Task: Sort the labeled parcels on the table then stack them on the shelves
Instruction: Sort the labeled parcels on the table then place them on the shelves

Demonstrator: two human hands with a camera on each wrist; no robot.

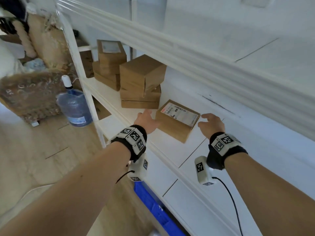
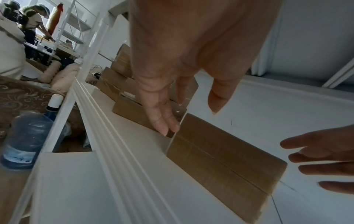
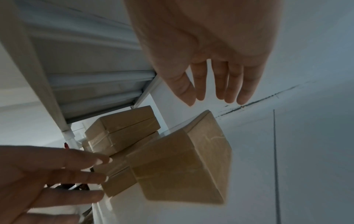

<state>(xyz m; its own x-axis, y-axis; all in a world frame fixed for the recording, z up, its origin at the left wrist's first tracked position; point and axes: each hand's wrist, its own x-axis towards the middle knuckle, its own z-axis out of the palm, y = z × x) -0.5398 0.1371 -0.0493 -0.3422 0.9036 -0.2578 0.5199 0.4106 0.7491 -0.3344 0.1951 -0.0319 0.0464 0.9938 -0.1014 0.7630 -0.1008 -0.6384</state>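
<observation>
A flat brown parcel [image 1: 177, 120] with a white printed label on top lies on the white shelf board [image 1: 170, 150]. My left hand [image 1: 146, 118] is at the parcel's left edge with its fingers [image 2: 164, 121] straight; I cannot tell whether they touch it. My right hand [image 1: 211, 123] hovers just off the right edge, fingers [image 3: 228, 84] spread and relaxed, a small gap showing. Neither hand holds anything. The parcel [image 2: 226, 159] shows its taped brown side in the left wrist view and appears again as the parcel [image 3: 182, 166] in the right wrist view.
Two stacks of brown parcels stand further left on the same shelf, the near stack [image 1: 141, 86] just behind my left hand and the far stack [image 1: 109, 65] beyond it. The upper shelf's beam [image 1: 187, 53] hangs overhead. A water jug [image 1: 75, 106] and a blue bin [image 1: 153, 206] are below.
</observation>
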